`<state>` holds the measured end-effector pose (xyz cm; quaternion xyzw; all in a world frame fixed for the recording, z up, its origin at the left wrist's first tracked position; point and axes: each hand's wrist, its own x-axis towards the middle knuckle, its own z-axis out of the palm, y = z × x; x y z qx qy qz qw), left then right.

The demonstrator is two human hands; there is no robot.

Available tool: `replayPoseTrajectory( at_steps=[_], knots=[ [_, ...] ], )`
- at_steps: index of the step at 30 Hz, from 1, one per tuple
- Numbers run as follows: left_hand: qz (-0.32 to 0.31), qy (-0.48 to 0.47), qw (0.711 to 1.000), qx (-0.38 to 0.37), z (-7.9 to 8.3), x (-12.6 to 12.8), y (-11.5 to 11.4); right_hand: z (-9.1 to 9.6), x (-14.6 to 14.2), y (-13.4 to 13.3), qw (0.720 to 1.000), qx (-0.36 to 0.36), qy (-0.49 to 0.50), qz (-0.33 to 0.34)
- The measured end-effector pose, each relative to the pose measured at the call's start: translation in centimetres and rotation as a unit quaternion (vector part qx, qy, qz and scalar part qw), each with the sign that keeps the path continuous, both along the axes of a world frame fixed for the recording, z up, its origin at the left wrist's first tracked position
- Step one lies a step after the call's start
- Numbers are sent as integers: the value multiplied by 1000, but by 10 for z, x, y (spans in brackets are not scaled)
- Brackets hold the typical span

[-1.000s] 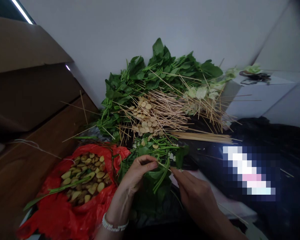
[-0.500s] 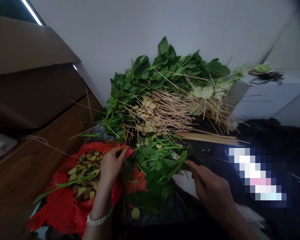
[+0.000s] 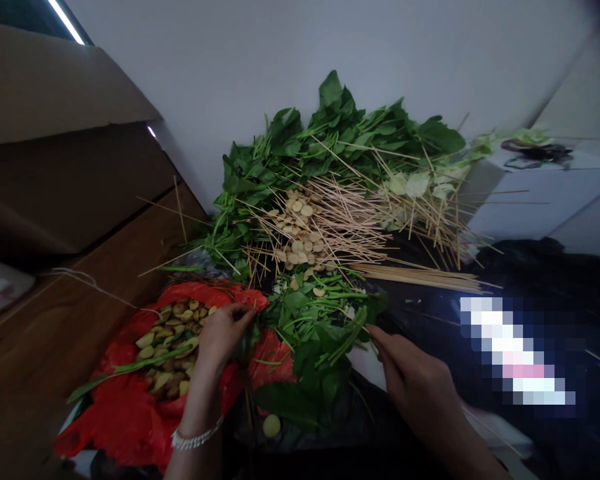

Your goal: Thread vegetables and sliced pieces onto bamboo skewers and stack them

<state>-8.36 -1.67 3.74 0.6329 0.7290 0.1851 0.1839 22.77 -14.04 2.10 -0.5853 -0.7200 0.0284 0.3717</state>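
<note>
My left hand (image 3: pixel 221 337) reaches over the edge of a red plastic bag (image 3: pixel 125 420) full of yellowish slices (image 3: pixel 167 340), its fingers curled at the bag's rim next to a dark green leaf. My right hand (image 3: pixel 415 380) pinches the end of a thin bamboo skewer (image 3: pixel 371 337) that carries folded green leaves (image 3: pixel 337 333). A loose heap of green leaves (image 3: pixel 305 313) lies between my two hands.
A big pile of leafy greens (image 3: pixel 340 137), skewered round slices (image 3: pixel 297 233) and pale skewered leaves (image 3: pixel 415 187) rests against the white wall. A bundle of bare skewers (image 3: pixel 420 277) lies on dark cloth at right. Wooden furniture (image 3: pixel 55 313) stands at left.
My left hand has left the skewered leaves and moved left to the red bag. My right hand keeps the skewer and has shifted slightly right.
</note>
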Motion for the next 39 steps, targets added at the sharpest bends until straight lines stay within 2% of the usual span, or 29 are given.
replayPoseTrajectory(
  at_steps=[2, 5, 7, 10, 13, 17, 22, 39],
  knots=[
    [-22, -138, 989, 53, 9, 2, -2, 1, -1, 0, 1000, -7, 9, 8],
    [-23, -343, 936, 69, 23, 15, -8, 7, -5, 2, 999, -3, 30, 28],
    [-8, -451, 892, 28, 27, 28, -13, 13, -9, 4, 998, 13, 36, 43],
    [4, -555, 830, -58, 27, 46, -20, 21, -15, 5, 997, 22, 36, 69],
    [7, -597, 796, -104, 21, 60, -26, 24, -20, 5, 996, 10, 39, 84],
    [-5, -589, 801, -108, 19, 73, -30, 23, -26, 3, 995, 3, 42, 95],
    [-13, -570, 814, -108, 25, 83, -36, 21, -29, 3, 993, -7, 54, 100],
    [-43, -535, 839, -89, 29, 90, -39, 17, -27, 3, 995, -5, 36, 90]
  ],
)
